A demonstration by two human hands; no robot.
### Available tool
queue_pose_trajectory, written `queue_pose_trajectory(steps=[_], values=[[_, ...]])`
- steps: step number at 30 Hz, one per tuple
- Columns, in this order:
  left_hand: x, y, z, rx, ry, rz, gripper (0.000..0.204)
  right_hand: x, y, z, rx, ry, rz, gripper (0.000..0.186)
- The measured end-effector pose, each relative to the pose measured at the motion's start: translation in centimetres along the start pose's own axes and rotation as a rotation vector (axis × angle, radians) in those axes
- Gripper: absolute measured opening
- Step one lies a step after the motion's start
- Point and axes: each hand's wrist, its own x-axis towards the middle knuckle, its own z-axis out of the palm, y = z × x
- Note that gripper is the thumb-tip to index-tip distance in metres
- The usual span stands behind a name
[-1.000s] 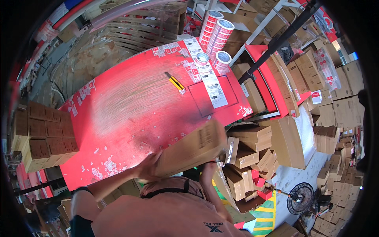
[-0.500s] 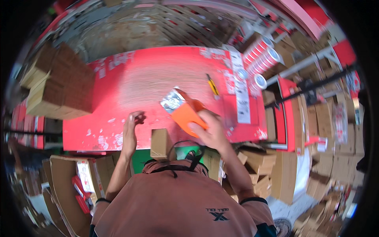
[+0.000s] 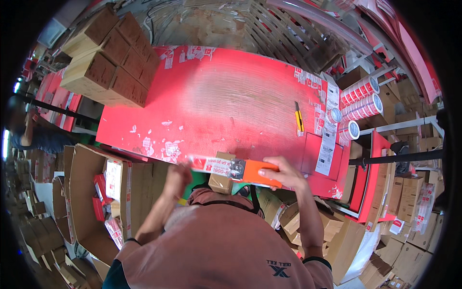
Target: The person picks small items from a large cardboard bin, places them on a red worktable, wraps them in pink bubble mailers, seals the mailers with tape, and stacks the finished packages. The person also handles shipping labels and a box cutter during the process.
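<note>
Low centre of the frame: a small cardboard box sits at the near edge of the red tabletop, and an orange tape dispenser rides over its top, a strip of red-and-white tape stretched leftward. The right hand has its fingers curled tight around the dispenser's handle. The left hand meets the tape's free end (whether its fingers pinch it, I cannot tell). Right of centre lies a yellow utility knife; tape rolls stack at right, cardboard boxes upper left.
</note>
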Motion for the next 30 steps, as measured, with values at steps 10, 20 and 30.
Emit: queue_pose_trajectory(steps=[10, 20, 30], values=[[3.2, 0.0, -0.2, 0.566, -0.447, 0.489, 0.097, 1.6, 7.3, 2.0, 0.293, -0.048, -0.245, 0.041], [-1.9, 11.8, 9.8, 1.749, -1.182, 0.921, 0.073, -2.0, -2.2, 2.2, -0.807, -0.062, -0.097, 0.034], [0.0, 5.2, 13.0, 2.670, -1.321, 0.805, 0.070, 2.0, 19.2, -2.6, -0.992, 1.098, 0.223, 0.048]])
